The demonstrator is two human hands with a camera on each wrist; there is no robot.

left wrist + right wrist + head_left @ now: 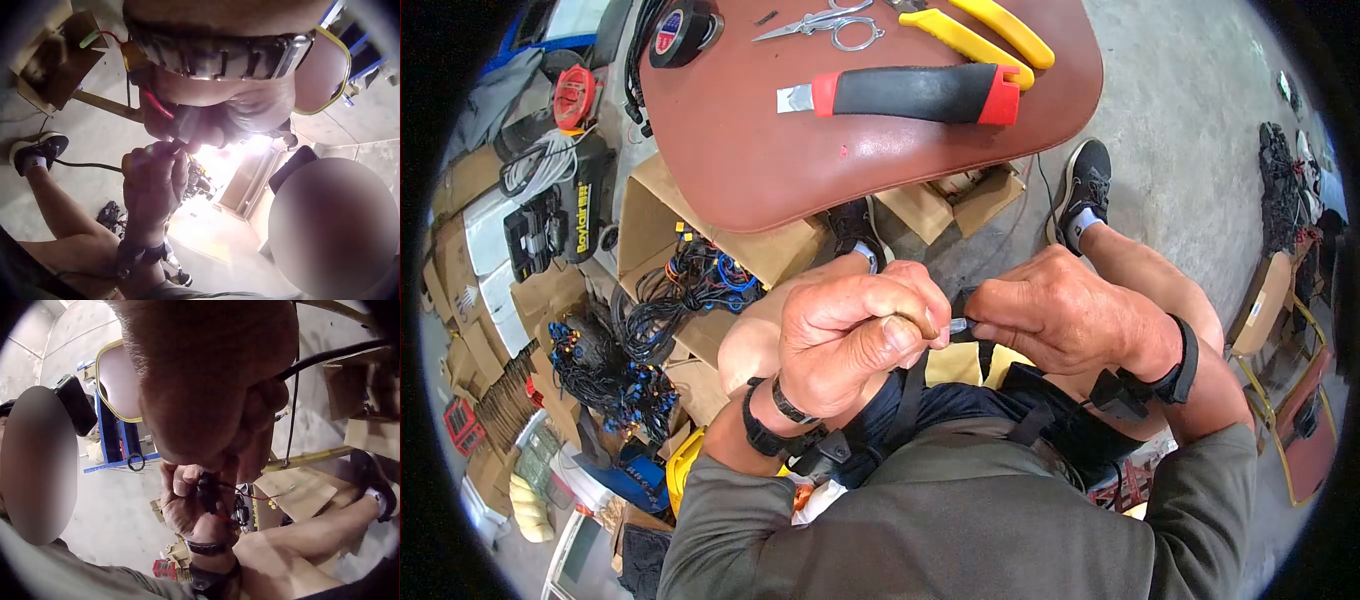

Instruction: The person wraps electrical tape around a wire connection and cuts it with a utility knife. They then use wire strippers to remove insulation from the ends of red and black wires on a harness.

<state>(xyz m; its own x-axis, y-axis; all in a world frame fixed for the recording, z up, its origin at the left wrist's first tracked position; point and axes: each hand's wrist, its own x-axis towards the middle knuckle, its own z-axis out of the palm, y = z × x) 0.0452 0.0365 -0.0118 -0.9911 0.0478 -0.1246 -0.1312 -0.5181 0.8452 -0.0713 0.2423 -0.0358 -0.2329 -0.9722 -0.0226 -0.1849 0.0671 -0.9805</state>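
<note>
Left hand (850, 340) pinches small clear plastic piece (958, 325); right hand (1065, 310) has a fingertip grip at its other end, probably bracing it steady. Red-and-black utility knife (910, 93) lies on brown padded seat (790, 170), handle toward right edge, likely parked to free both hands.

A person wears a dark olive-gray top (960, 510) with sleeves ending near the elbows, dark navy shorts (945, 405), black straps (1185, 360) on both wrists, a metal-link bracelet (788, 402) on the left wrist, and black sneakers (1090, 175) with pale soles.
</note>
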